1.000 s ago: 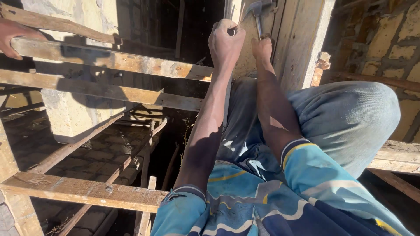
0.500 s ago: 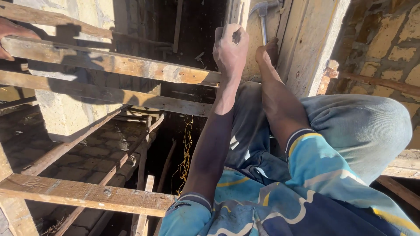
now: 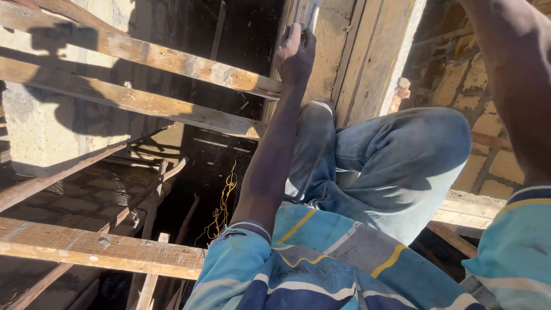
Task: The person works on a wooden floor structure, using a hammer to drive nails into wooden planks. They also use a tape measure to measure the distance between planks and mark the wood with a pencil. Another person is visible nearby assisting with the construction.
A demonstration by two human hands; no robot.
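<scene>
- Left hand [image 3: 295,54] stretched forward, grip closed round a thin pale upright piece [image 3: 304,14] against the wooden formwork boards [image 3: 367,57]; piece cut off by top edge, kind unclear.
- Right hand out of frame; only right arm [image 3: 513,74] raised at top right, grip impossible to tell.
- Bent knee in blue jeans [image 3: 402,155] just below left hand.
- Timber beams [image 3: 143,103] crossing dark shaft at left; yellow wire [image 3: 221,206] dangling inside.

Left hand [image 3: 295,57] is closed round a thin, pale metallic piece [image 3: 307,14], held upright vs. the concrete and plank formwork just beyond the knuckles. Only a short bit shows above the fist; top end cut off by frame edge.
</scene>
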